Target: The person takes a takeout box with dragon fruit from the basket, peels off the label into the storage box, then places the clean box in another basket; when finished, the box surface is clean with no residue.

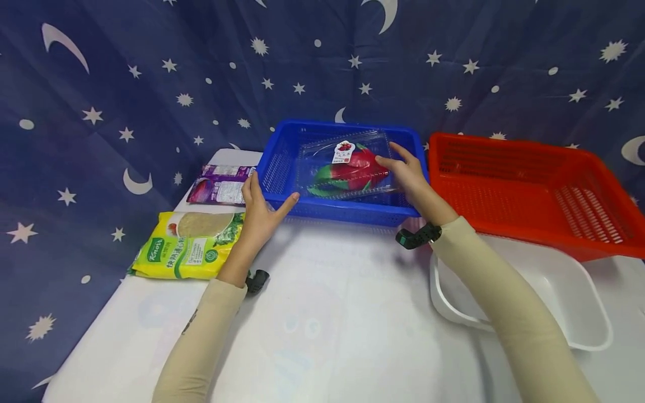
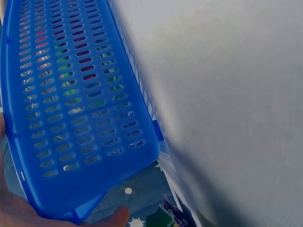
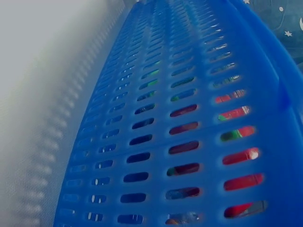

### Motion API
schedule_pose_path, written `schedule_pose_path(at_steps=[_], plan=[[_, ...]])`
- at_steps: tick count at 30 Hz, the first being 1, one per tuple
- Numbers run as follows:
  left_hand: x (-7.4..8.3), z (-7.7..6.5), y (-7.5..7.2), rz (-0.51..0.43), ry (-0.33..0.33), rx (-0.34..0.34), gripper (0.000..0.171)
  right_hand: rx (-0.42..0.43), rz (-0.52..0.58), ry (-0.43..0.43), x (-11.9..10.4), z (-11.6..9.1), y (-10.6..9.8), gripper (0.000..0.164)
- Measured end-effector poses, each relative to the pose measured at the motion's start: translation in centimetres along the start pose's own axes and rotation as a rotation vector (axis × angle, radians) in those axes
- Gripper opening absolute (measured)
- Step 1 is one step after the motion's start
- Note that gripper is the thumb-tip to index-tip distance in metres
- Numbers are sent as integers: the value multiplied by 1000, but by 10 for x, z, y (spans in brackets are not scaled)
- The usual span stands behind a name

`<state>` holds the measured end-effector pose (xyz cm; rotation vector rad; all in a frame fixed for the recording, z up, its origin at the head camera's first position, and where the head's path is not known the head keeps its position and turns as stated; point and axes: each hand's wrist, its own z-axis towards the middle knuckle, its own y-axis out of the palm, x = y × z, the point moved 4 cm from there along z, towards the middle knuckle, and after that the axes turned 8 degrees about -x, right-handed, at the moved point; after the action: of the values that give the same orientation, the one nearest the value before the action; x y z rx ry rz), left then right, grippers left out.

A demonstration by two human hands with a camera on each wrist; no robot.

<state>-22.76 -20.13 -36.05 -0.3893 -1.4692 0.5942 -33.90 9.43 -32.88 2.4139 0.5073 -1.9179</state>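
A blue plastic basket (image 1: 342, 211) with slotted walls stands at the far middle of the white table. My left hand (image 1: 259, 219) grips its left front corner, the thumb at the front rim and the other fingers along the left side. Inside the basket lies a clear plastic box (image 1: 312, 159), slanted, with a red-and-green dragon fruit (image 1: 360, 168) under its labelled lid. Over the right front corner reaches my right hand (image 1: 414, 180), holding the box's right end with its thumb on the lid. The lower fingers are hidden.
A red basket (image 1: 504, 196) stands at the right, above a white tub (image 1: 569, 302) that my right forearm crosses. To the left lie a yellow Knorr bag (image 1: 191, 246) and purple packets (image 1: 221, 187). A dark blue curtain (image 1: 322, 73) hangs behind the table.
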Motion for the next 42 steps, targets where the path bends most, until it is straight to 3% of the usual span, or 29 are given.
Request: schedule_pose_path(at_steps=[6,17,36,42], plan=[[-2,-3,3,-4,-9,-9,112,22,69,-1,4,-7,0,71],[0,-2,0,13,-9,0,111,131,298,-105,-4,-22,-4,62],[4,-1,1,54,-6,-8,112,122,377,-163,-20,-50,-16,56],[11,-7,-3,157,61,25,93,110,365,-159,-24,-64,-22,57]])
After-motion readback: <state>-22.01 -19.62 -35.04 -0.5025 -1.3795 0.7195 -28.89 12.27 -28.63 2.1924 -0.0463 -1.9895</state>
